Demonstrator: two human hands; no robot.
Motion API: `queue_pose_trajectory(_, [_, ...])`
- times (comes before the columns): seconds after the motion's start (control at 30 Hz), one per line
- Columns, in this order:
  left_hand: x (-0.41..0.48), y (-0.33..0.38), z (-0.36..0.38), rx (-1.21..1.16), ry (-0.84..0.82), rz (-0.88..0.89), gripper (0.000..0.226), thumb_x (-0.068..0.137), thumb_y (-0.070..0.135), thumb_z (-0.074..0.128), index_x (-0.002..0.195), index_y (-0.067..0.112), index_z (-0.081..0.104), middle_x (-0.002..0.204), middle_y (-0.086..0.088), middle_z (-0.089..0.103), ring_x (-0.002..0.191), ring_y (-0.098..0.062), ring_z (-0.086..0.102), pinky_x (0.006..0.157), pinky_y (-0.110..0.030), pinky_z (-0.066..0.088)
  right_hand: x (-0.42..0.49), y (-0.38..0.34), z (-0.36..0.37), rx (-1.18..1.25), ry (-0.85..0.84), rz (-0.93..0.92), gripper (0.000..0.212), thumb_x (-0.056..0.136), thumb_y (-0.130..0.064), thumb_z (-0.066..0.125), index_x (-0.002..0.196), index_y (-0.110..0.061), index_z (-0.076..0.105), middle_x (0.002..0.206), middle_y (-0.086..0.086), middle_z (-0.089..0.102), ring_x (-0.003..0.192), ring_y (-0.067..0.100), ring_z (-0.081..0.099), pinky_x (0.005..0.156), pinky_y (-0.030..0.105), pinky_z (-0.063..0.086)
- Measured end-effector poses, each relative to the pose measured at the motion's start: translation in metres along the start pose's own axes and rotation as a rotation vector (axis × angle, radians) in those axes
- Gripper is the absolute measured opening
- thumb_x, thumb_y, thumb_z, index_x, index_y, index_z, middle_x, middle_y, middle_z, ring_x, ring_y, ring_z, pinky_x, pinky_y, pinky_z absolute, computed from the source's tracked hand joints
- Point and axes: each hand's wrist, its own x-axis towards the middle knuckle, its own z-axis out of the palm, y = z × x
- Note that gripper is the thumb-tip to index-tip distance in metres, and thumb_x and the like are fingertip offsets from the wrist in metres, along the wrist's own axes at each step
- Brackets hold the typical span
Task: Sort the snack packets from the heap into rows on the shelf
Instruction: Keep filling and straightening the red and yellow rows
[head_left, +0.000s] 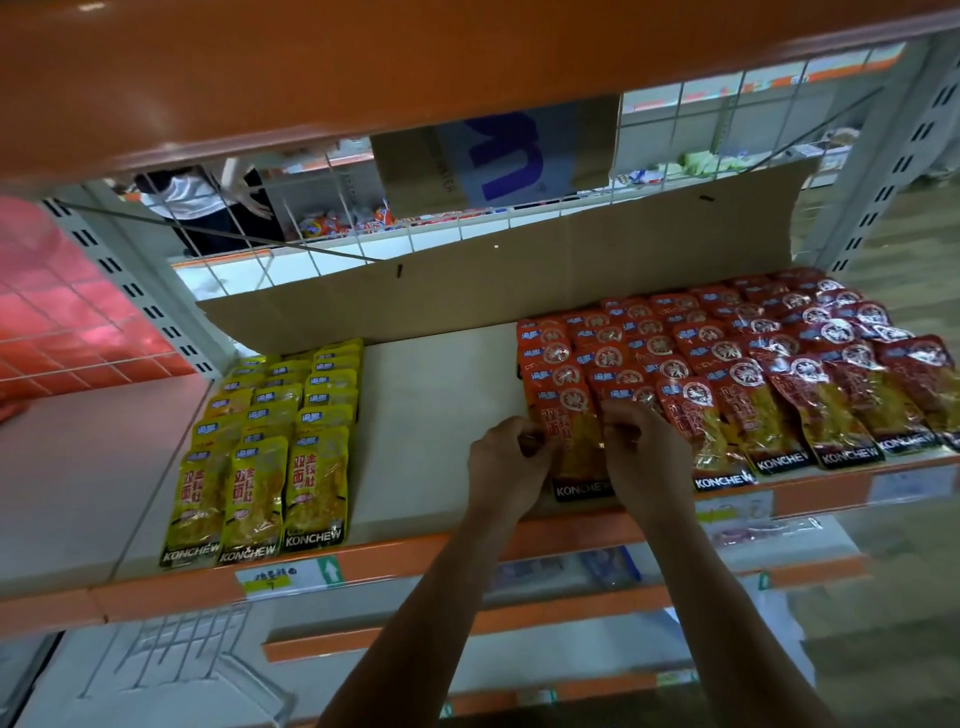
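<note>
Both hands at frame centre pinch one red foil snack packet w/ black KONCHEW band: left hand on its left edge, right hand on its right edge. It lies at the front-left end of the red packet rows on the white shelf w/ orange lip. Yellow foil packet rows sit left of centre, w/ bare shelf between.

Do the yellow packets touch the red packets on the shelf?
No, a bare strip of shelf separates the yellow packets on the left from the red packets on the right.
</note>
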Motion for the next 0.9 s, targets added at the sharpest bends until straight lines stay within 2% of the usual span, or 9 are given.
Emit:
queue_pose_trajectory(0.13, [-0.001,0.002,-0.001,0.055,-0.004,0.006,0.031,0.087,0.040,0.066,0.108,0.017,0.066,0.107,0.003,0.071,0.094,-0.010,0.065,0.083,-0.020,0.048,-0.001,-0.001,0.000,-0.011,0.003,-0.012,0.028,0.093,-0.005,0.051,0.115,-0.014,0.066,0.106,-0.001,0.067,0.072,-0.001,0.050,0.058,0.005,0.031])
queue_pose_trajectory(0.27, [-0.005,0.003,-0.005,0.089,-0.006,0.020,0.034,0.090,0.042,0.062,0.111,0.016,0.066,0.110,0.002,0.070,0.097,-0.012,0.066,0.085,-0.020,0.047,-0.004,-0.010,0.004,0.005,0.030,-0.077,0.025,0.093,-0.003,0.051,0.112,-0.009,0.067,0.105,0.003,0.067,0.083,0.012,0.058,0.064,0.015,0.038])
queue_pose_trajectory(0.37, [-0.008,0.001,-0.014,0.107,0.077,0.057,0.027,0.092,0.039,0.058,0.104,0.017,0.068,0.102,0.004,0.072,0.087,-0.008,0.065,0.080,-0.017,0.049,-0.008,-0.021,0.014,-0.021,0.018,-0.156,0.024,0.093,-0.005,0.053,0.113,-0.008,0.066,0.109,0.006,0.067,0.097,0.019,0.061,0.078,0.024,0.044])
queue_pose_trajectory(0.5, [-0.009,-0.012,-0.038,0.162,0.227,0.132,0.018,0.092,0.029,0.059,0.099,0.016,0.070,0.095,0.002,0.072,0.082,-0.010,0.065,0.073,-0.017,0.047,-0.018,-0.043,0.037,-0.067,-0.016,-0.286,0.019,0.089,-0.001,0.057,0.104,-0.003,0.068,0.099,0.013,0.067,0.092,0.028,0.062,0.077,0.036,0.050])
queue_pose_trajectory(0.53, [-0.009,-0.017,-0.046,0.186,0.253,0.155,0.018,0.092,0.028,0.059,0.101,0.016,0.069,0.096,0.001,0.071,0.084,-0.012,0.065,0.073,-0.019,0.047,-0.021,-0.049,0.045,-0.076,-0.031,-0.322,0.020,0.087,0.001,0.058,0.105,-0.002,0.068,0.099,0.014,0.068,0.092,0.029,0.062,0.077,0.036,0.050])
queue_pose_trajectory(0.63, [-0.009,-0.035,-0.074,0.243,0.322,0.181,0.024,0.090,0.024,0.061,0.110,0.014,0.068,0.108,-0.004,0.068,0.097,-0.021,0.062,0.081,-0.029,0.049,-0.029,-0.068,0.071,-0.127,-0.133,-0.364,0.029,0.088,-0.005,0.058,0.117,-0.007,0.065,0.116,0.009,0.066,0.109,0.025,0.058,0.092,0.030,0.042])
queue_pose_trajectory(0.73, [-0.010,-0.059,-0.106,0.289,0.399,0.173,0.028,0.087,0.021,0.064,0.114,0.012,0.066,0.111,-0.007,0.066,0.103,-0.028,0.059,0.082,-0.035,0.047,-0.038,-0.091,0.100,-0.160,-0.207,-0.394,0.033,0.091,-0.011,0.057,0.123,-0.013,0.062,0.125,0.003,0.062,0.118,0.021,0.052,0.096,0.023,0.035])
queue_pose_trajectory(0.9, [-0.011,-0.109,-0.174,0.369,0.443,0.151,0.035,0.081,0.018,0.064,0.114,0.007,0.063,0.112,-0.015,0.063,0.103,-0.037,0.055,0.084,-0.041,0.046,-0.059,-0.143,0.164,-0.114,-0.280,-0.468,0.027,0.087,-0.008,0.060,0.112,-0.006,0.066,0.114,0.011,0.067,0.109,0.032,0.057,0.094,0.033,0.041])
